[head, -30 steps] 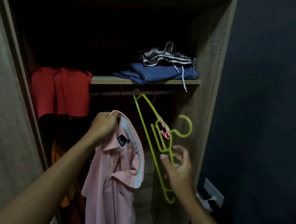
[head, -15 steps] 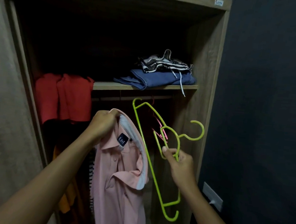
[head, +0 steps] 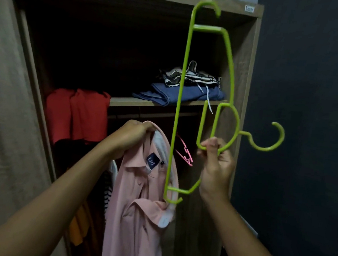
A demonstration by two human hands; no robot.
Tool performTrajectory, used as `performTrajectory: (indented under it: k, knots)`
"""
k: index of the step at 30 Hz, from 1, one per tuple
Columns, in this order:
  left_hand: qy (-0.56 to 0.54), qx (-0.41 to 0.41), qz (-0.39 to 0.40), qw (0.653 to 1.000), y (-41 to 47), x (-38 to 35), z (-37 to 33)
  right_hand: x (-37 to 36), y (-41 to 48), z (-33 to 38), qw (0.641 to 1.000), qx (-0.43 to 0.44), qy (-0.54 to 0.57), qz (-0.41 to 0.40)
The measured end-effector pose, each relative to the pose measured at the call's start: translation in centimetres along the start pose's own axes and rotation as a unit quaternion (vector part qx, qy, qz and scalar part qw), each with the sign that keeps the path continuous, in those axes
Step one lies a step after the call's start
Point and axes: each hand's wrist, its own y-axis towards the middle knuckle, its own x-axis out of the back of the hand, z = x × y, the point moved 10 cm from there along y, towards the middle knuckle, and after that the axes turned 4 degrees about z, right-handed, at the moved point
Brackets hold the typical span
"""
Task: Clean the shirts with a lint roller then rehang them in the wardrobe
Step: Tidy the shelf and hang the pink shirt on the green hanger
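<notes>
Head view. You are gripping the pink shirt (head: 135, 213) with your left hand (head: 131, 136) at centre frame; the fingers are closed around the collar, and the garment is hanging straight down from that grip toward the bottom edge. A dark label reading "Ltd" is showing inside the neck.

Your right hand (head: 216, 169), right of centre, is pinching the green hanger (head: 180, 100) at its inner loop, thumb and fingers closed on the plastic. The hanger is standing on end: its long bar is running vertically from the top of the frame down to lower centre, and its hook is pointing toward the right edge, against the dark wall (head: 311, 100). The hanger's lower end is lying just beside the shirt's shoulder; contact cannot be confirmed.

The wardrobe (head: 249, 73) is filling the left and centre of the frame. On its shelf (head: 125, 101), upper centre, folded blue clothing (head: 177, 94) is sitting with a black-and-white patterned item (head: 189, 76) on top. At centre left, a red garment (head: 76, 114) is hanging below shelf level. A pink hanger (head: 185, 152) is showing behind the green one, between your two hands. Striped and orange clothes are hanging in the lower left of the compartment, dimly lit.
</notes>
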Motion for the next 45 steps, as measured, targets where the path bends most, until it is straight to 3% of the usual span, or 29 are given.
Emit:
performTrajectory:
  k: [6, 9, 13, 16, 18, 22, 27, 28, 29, 32, 34, 40, 45]
  knots:
    - [-0.08, -0.068, 0.054, 0.993, -1.9, -0.6, -6.4, -5.4, 1.9, 1.2, 0.992, 0.058, 0.014, 0.114]
    - [-0.088, -0.112, 0.091, 0.986, -3.1, 2.0, -8.5, -5.7, 3.1, 0.1, 0.977, 0.084, -0.067, 0.186]
    - [0.109, -0.155, 0.124, 0.974, -4.4, 6.5, -7.8, -4.2, 5.3, -2.6, 0.927, 0.054, -0.225, 0.296]
    - [0.243, -0.146, 0.085, 0.955, -4.1, 8.7, -5.7, -3.2, 5.5, -4.1, 0.884, 0.001, -0.282, 0.373]
    - [0.32, -0.13, 0.082, 0.935, -3.6, 9.6, -3.9, -2.0, 5.9, -4.5, 0.847, -0.003, -0.357, 0.393]
    - [0.413, -0.083, 0.059, 0.905, -2.7, 11.0, -1.0, -1.0, 5.9, -5.0, 0.738, 0.028, -0.51, 0.442]
    - [0.438, -0.076, 0.01, 0.896, -2.3, 10.9, -1.6, -3.3, 4.9, -6.3, 0.596, 0.05, -0.629, 0.496]
    - [0.399, -0.083, 0.014, 0.913, -2.4, 10.2, -1.9, -3.7, 4.7, -6.6, 0.598, 0.051, -0.622, 0.503]
    - [0.336, -0.087, 0.023, 0.937, -2.6, 9.3, -2.1, -4.3, 4.6, -6.5, 0.625, 0.044, -0.594, 0.505]
    - [0.157, -0.088, 0.024, 0.983, -3.3, 6.4, -2.2, -5.6, 5.3, -5.5, 0.777, -0.039, -0.411, 0.476]
    - [0.089, -0.086, 0.02, 0.992, -3.4, 5.1, -1.9, -6.0, 5.9, -5.0, 0.837, -0.085, -0.315, 0.439]
    - [-0.035, -0.091, -0.019, 0.995, -3.5, 4.1, -0.9, -6.0, 7.8, -5.2, 0.9, -0.199, -0.189, 0.34]
    - [-0.055, -0.109, -0.029, 0.992, -3.6, 3.5, -1.0, -8.1, 9.3, -3.0, 0.873, -0.216, -0.229, 0.374]
